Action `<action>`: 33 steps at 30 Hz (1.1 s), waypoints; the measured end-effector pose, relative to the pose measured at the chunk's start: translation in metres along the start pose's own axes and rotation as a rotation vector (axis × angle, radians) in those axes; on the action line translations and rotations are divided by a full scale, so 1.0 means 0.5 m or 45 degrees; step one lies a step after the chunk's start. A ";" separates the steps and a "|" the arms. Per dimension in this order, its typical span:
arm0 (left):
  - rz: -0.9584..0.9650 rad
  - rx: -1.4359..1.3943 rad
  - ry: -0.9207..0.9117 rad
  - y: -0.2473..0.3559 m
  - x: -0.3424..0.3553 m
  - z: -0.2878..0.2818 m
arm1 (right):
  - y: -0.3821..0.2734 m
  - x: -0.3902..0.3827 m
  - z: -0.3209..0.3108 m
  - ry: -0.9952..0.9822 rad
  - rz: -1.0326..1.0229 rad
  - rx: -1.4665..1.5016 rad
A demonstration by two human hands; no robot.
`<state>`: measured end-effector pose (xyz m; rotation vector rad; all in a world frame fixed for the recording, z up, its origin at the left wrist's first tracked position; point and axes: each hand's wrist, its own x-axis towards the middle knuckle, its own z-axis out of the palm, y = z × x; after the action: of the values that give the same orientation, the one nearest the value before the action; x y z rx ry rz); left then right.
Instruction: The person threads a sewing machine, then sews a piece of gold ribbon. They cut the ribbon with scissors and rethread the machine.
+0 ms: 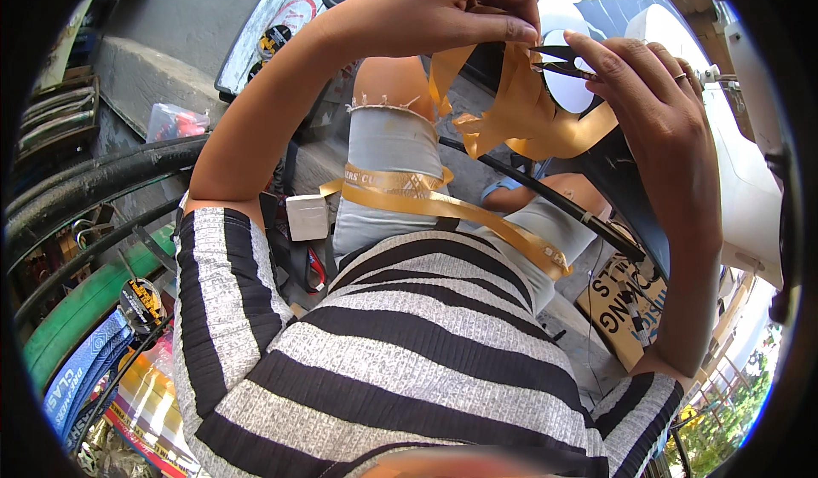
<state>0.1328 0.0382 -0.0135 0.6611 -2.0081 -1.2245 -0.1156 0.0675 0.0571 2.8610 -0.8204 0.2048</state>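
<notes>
A person in a black-and-grey striped top (409, 350) and grey frayed shorts (388, 180) sits and looks down at their own raised hands. A white vehicle body (750, 180) curves along the right edge, and black bicycle tyres (94, 180) arc at the left. A long gold ribbon (520, 116) runs from the hands at the top of the view down across the lap, its length slanting from upper centre to the lower right, where a flat stretch lies over the thighs. The upper part is bunched and folded between the hands. The left hand (443, 5) is closed, pinching the ribbon's top edge between thumb and fingertips. The right hand (652, 95) is curled around small black scissors (558, 59), whose blades point left toward the left hand's fingertips and meet the ribbon there. A small white box (307, 216) lies beside the left thigh.
</notes>
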 end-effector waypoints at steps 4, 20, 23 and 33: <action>0.057 0.218 -0.028 0.006 0.006 -0.012 | -0.006 -0.005 0.001 -0.009 0.020 -0.009; -0.114 -0.147 -0.407 0.009 0.053 -0.042 | 0.015 -0.001 -0.018 -0.007 0.054 0.142; -0.153 -0.096 -0.428 0.002 0.055 -0.046 | 0.021 0.008 -0.022 -0.035 0.033 0.163; -0.197 -0.331 -0.490 -0.020 0.054 -0.044 | 0.052 0.017 0.011 -0.099 0.077 0.465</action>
<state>0.1335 0.0026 -0.0075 0.4854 -2.0735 -1.7815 -0.1219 0.0405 0.0562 3.2025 -0.9750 0.2787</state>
